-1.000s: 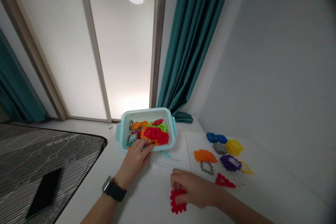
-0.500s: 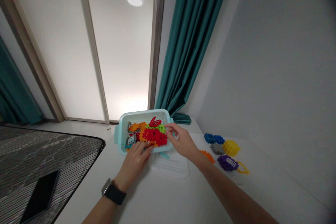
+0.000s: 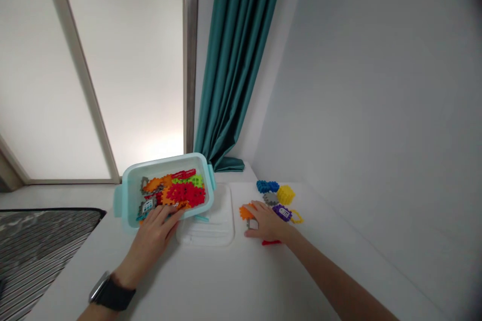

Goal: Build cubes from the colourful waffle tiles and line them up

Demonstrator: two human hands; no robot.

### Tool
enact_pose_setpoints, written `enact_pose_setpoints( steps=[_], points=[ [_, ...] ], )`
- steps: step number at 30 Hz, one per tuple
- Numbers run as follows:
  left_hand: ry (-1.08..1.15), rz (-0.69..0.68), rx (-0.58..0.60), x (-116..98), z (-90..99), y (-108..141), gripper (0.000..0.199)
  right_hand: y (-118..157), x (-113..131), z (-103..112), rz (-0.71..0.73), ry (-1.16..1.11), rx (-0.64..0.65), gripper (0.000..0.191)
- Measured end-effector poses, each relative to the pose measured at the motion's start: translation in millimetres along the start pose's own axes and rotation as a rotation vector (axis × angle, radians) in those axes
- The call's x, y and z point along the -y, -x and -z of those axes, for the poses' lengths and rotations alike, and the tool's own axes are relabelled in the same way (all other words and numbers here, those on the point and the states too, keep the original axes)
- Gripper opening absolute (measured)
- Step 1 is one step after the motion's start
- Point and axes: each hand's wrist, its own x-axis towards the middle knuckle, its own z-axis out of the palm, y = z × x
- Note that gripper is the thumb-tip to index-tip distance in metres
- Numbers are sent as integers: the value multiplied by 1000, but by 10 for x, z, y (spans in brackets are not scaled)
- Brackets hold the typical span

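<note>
A light teal box (image 3: 130, 180) holds red, orange, green, grey and teal toy pieces (image 3: 187, 192). My left hand (image 3: 156, 225) rests over the box's near edge, fingers apart, fingertips at the pieces inside. On the white table, my right hand (image 3: 268, 221) is spread over an orange piece (image 3: 246, 212) and a grey piece (image 3: 252, 224), touching the orange one. A red piece (image 3: 271, 243) lies partly under that wrist. Beyond the hand sit a blue piece (image 3: 267, 186), a grey gear-like piece (image 3: 270, 198), a yellow piece (image 3: 285, 194) and a purple piece (image 3: 282, 212).
A clear lid (image 3: 216, 233) lies on the white table (image 3: 226, 281) between box and right hand. A yellow loop (image 3: 297, 216) is beside the purple piece. A teal curtain (image 3: 237, 60) hangs behind, and a grey wall rises on the right.
My right hand has moved from the box to the pieces on the right. The red strip-like piece in the box lies flatter. The view has shifted right.
</note>
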Motion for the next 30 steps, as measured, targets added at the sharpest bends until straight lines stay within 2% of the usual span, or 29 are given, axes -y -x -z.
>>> enact_pose_setpoints(
  steps=[3, 10, 14, 20, 24, 30],
  points=[
    [3, -4, -9, -8, 5, -10, 25, -63, -7, -28, 28, 10, 70, 93],
    [20, 9, 16, -4, 21, -8, 25, -128, -79, 88, 118, 37, 174, 99],
    [34, 13, 20, 3, 25, -1, 26, -153, -25, 123, 155, 90, 123, 86],
    [33, 17, 36, 7, 23, 4, 26, -153, 23, 105, 186, 122, 40, 49],
    [30, 7, 27, 26, -1, 18, 25, -157, 23, 78, 161, 140, -19, 42],
    [30, 13, 16, 28, -1, 19, 26, -193, -44, 81, 33, 166, -90, 38]
  ],
)
